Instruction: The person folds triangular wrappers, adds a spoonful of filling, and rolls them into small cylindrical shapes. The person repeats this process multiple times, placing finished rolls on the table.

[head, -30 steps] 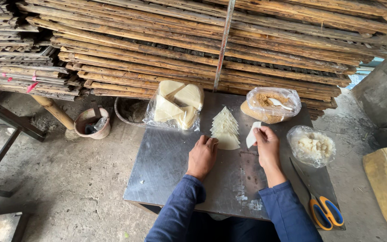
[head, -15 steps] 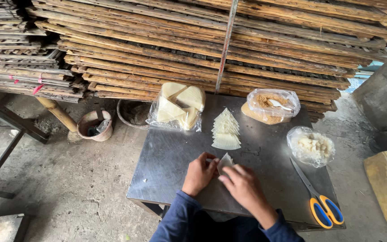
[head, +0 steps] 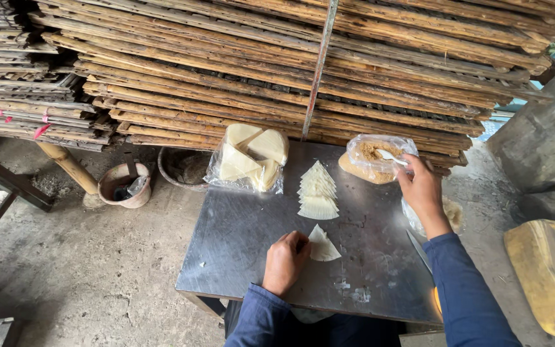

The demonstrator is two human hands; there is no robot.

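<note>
Hands at a small grey metal table (head: 239, 257), seen from above, and we take that table as our landmark throughout; near its front edge our left hand (head: 285, 260) lies curled, fingertips pressing down the corner of a single pale triangular wrapper (head: 323, 245) that lies flat on the metal; toward the table's far right corner our right hand (head: 421, 190) reaches out, fingers closed round the handle of a small white spoon (head: 393, 156) whose bowl sits in an open clear bag of brown crumbly filling (head: 375, 156); at the middle of the table, beyond the single wrapper, rests a fanned stack of wrappers (head: 318, 191) of the same kind, apart from it; at the far left corner stands a clear bag of larger pale wedges (head: 250, 158). We judge the work to be at an early point: one wrapper is laid out and still bare, no filling lies on it, no folded piece shows anywhere on the table, and the stack looks nearly whole. Behind the table rise stacked bamboo racks (head: 226, 71); left of the table, on the concrete floor, sits a small clay pot (head: 123, 185). Our right forearm hides most of a second bag of whitish stuff (head: 451, 212) at the table's right edge; a thin blade-like shape beside it is too covered to identify.
</note>
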